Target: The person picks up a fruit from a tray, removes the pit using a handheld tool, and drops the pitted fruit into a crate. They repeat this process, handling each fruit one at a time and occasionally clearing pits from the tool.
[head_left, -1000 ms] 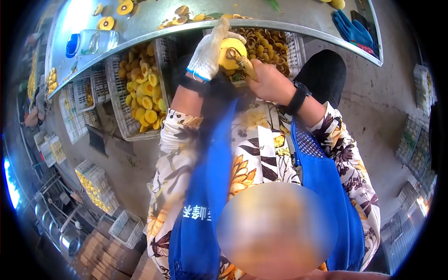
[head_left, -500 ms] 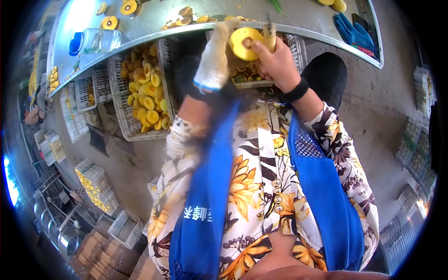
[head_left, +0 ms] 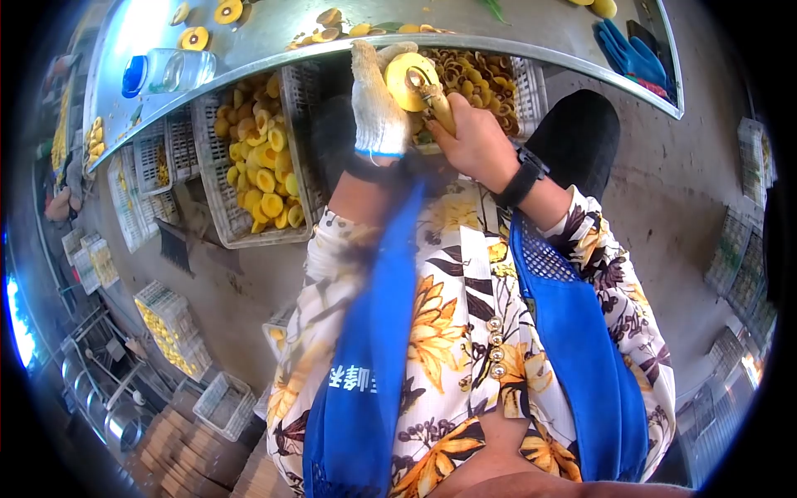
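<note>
My left hand [head_left: 378,98], in a white knit glove with a blue cuff edge, holds a yellow peach half [head_left: 400,87], its cut face turned up. In my bare right hand [head_left: 480,143] is a pitting tool with a pale wooden handle [head_left: 444,116]. Its working end meets the middle of the fruit, around the pit; the tip's exact shape is hard to make out. Both hands are just below the table's near edge. Beneath them, a crate [head_left: 534,93] contains brownish peach scraps.
A metal table [head_left: 282,21] carries a clear bottle [head_left: 178,73], blue gloves [head_left: 631,56], cut fruit and scraps. Left of my hands stands a white crate [head_left: 249,239] of yellow peach halves. More crates [head_left: 170,332] stand on the floor to the left.
The peach half has shifted left and tilted. My right hand has moved from the fruit's edge, bringing the tool, upright before, onto its middle. More of the scrap crate shows.
</note>
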Motion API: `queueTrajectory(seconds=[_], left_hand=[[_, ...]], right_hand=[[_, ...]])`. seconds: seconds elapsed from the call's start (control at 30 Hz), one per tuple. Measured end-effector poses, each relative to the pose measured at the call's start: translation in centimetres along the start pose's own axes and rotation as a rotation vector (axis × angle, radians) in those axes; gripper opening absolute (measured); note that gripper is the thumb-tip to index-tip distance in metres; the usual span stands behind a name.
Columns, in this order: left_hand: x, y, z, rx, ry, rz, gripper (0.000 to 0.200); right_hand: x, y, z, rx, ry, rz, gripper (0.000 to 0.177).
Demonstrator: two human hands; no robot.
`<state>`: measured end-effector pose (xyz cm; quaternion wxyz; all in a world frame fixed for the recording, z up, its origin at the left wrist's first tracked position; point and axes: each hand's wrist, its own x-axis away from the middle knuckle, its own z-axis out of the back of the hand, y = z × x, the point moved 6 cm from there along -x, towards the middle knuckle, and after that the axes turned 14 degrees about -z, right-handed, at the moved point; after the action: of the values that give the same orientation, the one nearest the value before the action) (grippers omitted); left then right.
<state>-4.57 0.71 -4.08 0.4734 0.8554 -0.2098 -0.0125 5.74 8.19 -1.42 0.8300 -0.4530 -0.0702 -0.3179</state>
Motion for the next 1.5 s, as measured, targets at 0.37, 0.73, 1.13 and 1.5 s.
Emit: queueTrajectory(seconds=[0.37, 0.73, 1.13, 1.5], left_hand=[[-1.4, -0.3, -0.4, -0.245, -0.469, 0.371, 0.071], [1.2, 0.1, 0.3, -0.047, 0.029, -0.037, 0.038], [0.2, 1.0, -0.2, -0.138, -0.091, -0.083, 0.032], [0.4, 0.8, -0.2, -0.285, -0.079, 0.035, 0.032]], right_hand=[[1.2, -1.0, -0.1, 0.14, -0.169, 0.185, 0.019], [1.7, -0.4, -2.6, -0.655, -0.58, -0.435, 0.011], [1.9, -0.2, -3.5, -0.734, -0.799, -0.474, 0.008], [1.3, 1.5, -4.6, -1.138, -1.224, -0.37, 0.041]])
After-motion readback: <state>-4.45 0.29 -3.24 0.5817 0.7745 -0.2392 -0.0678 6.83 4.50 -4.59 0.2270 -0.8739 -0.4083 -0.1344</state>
